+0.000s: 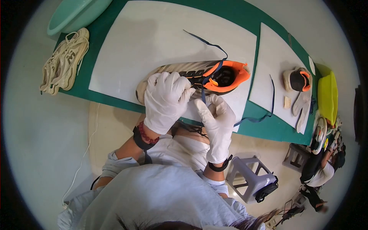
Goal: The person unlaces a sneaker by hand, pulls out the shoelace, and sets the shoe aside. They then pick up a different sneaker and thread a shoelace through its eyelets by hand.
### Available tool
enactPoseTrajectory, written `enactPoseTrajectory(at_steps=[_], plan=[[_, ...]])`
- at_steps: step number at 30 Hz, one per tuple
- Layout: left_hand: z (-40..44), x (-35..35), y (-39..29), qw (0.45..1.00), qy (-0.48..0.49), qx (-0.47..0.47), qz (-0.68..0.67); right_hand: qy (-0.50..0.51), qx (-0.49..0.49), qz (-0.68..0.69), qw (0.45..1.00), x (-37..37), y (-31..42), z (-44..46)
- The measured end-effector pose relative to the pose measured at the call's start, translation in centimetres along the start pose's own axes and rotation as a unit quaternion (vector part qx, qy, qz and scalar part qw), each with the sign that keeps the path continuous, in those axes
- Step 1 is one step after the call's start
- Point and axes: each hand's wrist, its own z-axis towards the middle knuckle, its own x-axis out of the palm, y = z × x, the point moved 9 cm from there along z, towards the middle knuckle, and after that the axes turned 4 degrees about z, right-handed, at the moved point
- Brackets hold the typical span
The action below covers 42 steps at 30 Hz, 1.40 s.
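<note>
A striped sneaker (174, 68) with an orange-lined collar lies on the white board, toe to the left. Its dark blue shoelace (211, 43) is partly threaded, one loose end stretching away across the board. My left hand (165, 99), in a white glove, is closed over the front of the shoe, fingertips pinched beside the eyelets; what they grip is hidden. Gloved too, my right hand (217, 120) is closed at the near side of the collar. The lace runs into its fingers, and a tail comes out to the right.
Beige sneakers (65, 61) stand at the left, near a mint basin (78, 15). On the right-hand board (264, 65) are another orange-lined shoe (298, 79), insoles (303, 103) and a small beige block (287, 102). A grey stool (251, 176) stands below; another person (322, 172) is at far right.
</note>
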Motion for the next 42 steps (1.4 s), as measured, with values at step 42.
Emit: enactPoseTrajectory(at_steps=[42], plan=[[0.1, -0.1, 0.1, 1.000, -0.003, -0.003, -0.009, 0.079, -0.151, 0.007, 0.985, -4.5, 0.7, -4.1]])
